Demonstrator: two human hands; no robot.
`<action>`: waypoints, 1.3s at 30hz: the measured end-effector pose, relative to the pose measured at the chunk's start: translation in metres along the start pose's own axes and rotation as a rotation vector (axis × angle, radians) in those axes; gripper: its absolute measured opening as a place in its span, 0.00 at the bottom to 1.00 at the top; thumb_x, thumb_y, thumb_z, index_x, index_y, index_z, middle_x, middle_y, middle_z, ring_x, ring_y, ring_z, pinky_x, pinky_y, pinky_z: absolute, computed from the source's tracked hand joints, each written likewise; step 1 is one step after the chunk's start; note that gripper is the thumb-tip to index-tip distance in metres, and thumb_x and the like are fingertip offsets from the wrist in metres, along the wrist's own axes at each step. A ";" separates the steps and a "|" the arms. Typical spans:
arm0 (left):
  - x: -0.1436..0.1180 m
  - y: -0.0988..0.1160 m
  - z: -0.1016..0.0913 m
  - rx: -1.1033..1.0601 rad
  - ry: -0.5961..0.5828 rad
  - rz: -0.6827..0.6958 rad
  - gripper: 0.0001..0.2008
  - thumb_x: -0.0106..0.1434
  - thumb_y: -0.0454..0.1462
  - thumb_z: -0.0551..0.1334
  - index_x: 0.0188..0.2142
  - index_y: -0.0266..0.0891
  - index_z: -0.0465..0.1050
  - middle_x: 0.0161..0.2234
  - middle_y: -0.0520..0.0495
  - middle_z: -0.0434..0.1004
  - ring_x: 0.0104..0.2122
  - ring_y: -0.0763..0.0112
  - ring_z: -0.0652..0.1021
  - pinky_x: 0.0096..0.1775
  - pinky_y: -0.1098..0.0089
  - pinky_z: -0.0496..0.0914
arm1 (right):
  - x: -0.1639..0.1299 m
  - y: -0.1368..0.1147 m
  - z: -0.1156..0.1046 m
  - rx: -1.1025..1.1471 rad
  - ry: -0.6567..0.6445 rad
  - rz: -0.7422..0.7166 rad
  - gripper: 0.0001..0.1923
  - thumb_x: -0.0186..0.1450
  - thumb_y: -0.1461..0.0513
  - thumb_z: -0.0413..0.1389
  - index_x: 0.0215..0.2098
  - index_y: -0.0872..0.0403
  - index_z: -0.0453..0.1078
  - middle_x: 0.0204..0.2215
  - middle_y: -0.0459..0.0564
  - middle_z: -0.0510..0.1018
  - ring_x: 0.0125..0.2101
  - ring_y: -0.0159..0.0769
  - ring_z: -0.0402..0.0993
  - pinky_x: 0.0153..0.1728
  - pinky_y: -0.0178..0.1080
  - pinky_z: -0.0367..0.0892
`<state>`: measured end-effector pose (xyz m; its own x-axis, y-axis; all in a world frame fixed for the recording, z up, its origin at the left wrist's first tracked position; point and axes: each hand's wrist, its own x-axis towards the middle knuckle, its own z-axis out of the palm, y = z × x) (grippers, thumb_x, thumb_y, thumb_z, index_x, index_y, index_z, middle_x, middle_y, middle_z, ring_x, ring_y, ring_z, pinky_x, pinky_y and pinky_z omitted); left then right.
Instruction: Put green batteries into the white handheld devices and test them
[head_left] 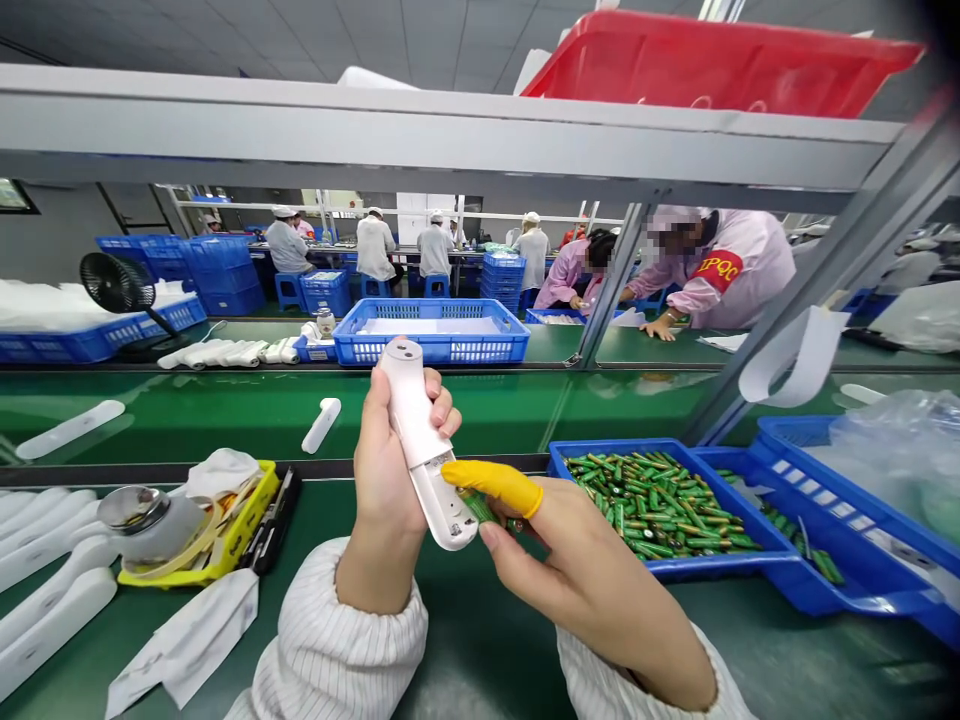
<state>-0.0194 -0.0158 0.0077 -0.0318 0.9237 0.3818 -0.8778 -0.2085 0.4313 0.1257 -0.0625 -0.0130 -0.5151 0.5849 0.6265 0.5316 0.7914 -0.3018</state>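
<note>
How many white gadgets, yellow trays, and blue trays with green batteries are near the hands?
White device held in the left hand: 1
White devices lying on the green belt: 2
Yellow tray: 1
Blue trays holding green batteries: 2
Total: 6
The right hand wears a yellow finger cot.

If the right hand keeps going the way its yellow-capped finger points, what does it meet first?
The right hand points up-left; its capped fingertip already seems to touch the white device in the left hand, near its open lower end. Depth is uncertain.
</note>
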 end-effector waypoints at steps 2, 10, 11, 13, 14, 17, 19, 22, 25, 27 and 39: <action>0.001 -0.001 0.000 0.014 -0.007 0.000 0.14 0.71 0.45 0.49 0.35 0.38 0.64 0.28 0.52 0.61 0.21 0.83 0.65 0.23 0.83 0.65 | 0.001 0.002 0.002 0.009 0.059 -0.014 0.12 0.68 0.63 0.49 0.26 0.53 0.56 0.21 0.43 0.66 0.22 0.29 0.62 0.24 0.34 0.52; -0.003 -0.006 0.004 -0.019 0.040 -0.030 0.13 0.73 0.43 0.46 0.38 0.38 0.62 0.28 0.52 0.62 0.20 0.82 0.65 0.21 0.82 0.63 | -0.001 0.007 0.011 0.201 0.454 0.052 0.05 0.67 0.64 0.57 0.42 0.50 0.68 0.26 0.42 0.73 0.23 0.28 0.67 0.24 0.31 0.63; -0.004 -0.006 0.004 -0.020 0.034 -0.016 0.12 0.73 0.43 0.46 0.39 0.38 0.61 0.28 0.52 0.62 0.20 0.81 0.65 0.22 0.82 0.64 | -0.001 0.006 0.012 0.205 0.447 0.030 0.06 0.67 0.65 0.58 0.42 0.50 0.68 0.26 0.42 0.73 0.22 0.28 0.66 0.22 0.30 0.62; -0.004 -0.007 0.003 -0.017 0.025 0.018 0.11 0.73 0.42 0.47 0.40 0.38 0.61 0.28 0.51 0.63 0.21 0.81 0.65 0.22 0.81 0.64 | 0.000 0.005 0.012 0.136 0.408 -0.035 0.07 0.66 0.67 0.57 0.41 0.51 0.67 0.27 0.42 0.73 0.22 0.28 0.65 0.22 0.31 0.62; -0.003 -0.007 0.002 -0.013 0.030 0.038 0.10 0.73 0.42 0.47 0.41 0.38 0.61 0.28 0.51 0.63 0.21 0.81 0.65 0.22 0.81 0.64 | 0.001 0.004 0.012 0.074 0.381 -0.074 0.06 0.66 0.68 0.56 0.40 0.52 0.67 0.26 0.43 0.72 0.23 0.28 0.66 0.24 0.31 0.62; -0.001 -0.005 0.001 -0.006 0.071 0.100 0.11 0.73 0.42 0.46 0.42 0.39 0.60 0.28 0.51 0.63 0.21 0.80 0.66 0.22 0.81 0.64 | 0.005 0.003 0.013 -0.069 0.298 -0.213 0.03 0.70 0.65 0.54 0.36 0.55 0.65 0.27 0.47 0.72 0.27 0.32 0.68 0.28 0.35 0.63; 0.001 -0.003 0.000 -0.002 0.083 0.126 0.11 0.73 0.42 0.46 0.43 0.39 0.60 0.27 0.51 0.63 0.21 0.80 0.66 0.22 0.81 0.65 | 0.006 0.004 0.013 -0.057 0.246 -0.261 0.08 0.72 0.60 0.52 0.35 0.55 0.64 0.27 0.48 0.72 0.28 0.33 0.69 0.29 0.36 0.63; 0.000 -0.002 0.000 0.008 0.058 0.151 0.11 0.73 0.42 0.46 0.44 0.39 0.60 0.28 0.51 0.64 0.21 0.80 0.66 0.22 0.81 0.65 | 0.006 0.006 0.013 0.064 0.198 -0.207 0.11 0.70 0.54 0.54 0.36 0.54 0.66 0.28 0.47 0.72 0.29 0.32 0.68 0.30 0.34 0.62; -0.002 -0.003 0.000 -0.005 -0.014 0.174 0.12 0.73 0.42 0.45 0.43 0.39 0.61 0.28 0.51 0.64 0.21 0.80 0.66 0.22 0.82 0.65 | 0.007 0.010 0.012 0.240 0.144 -0.017 0.13 0.65 0.52 0.61 0.37 0.52 0.67 0.30 0.44 0.71 0.30 0.30 0.65 0.31 0.32 0.61; -0.004 -0.004 0.002 -0.024 -0.074 0.178 0.13 0.73 0.43 0.44 0.42 0.39 0.61 0.28 0.51 0.63 0.21 0.81 0.65 0.22 0.82 0.65 | 0.009 0.013 0.012 0.395 0.082 0.149 0.18 0.61 0.50 0.65 0.37 0.52 0.66 0.30 0.44 0.69 0.30 0.29 0.63 0.30 0.32 0.60; 0.000 -0.005 0.000 -0.029 -0.136 0.203 0.13 0.73 0.42 0.44 0.44 0.41 0.63 0.27 0.51 0.63 0.20 0.80 0.66 0.21 0.82 0.65 | 0.018 0.021 0.024 1.061 -0.016 0.315 0.17 0.61 0.53 0.66 0.37 0.54 0.66 0.31 0.44 0.69 0.32 0.26 0.67 0.32 0.28 0.65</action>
<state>-0.0152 -0.0152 0.0055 -0.1460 0.8120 0.5652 -0.8735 -0.3739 0.3116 0.1120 -0.0310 -0.0255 -0.4708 0.7831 0.4065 -0.2016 0.3531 -0.9136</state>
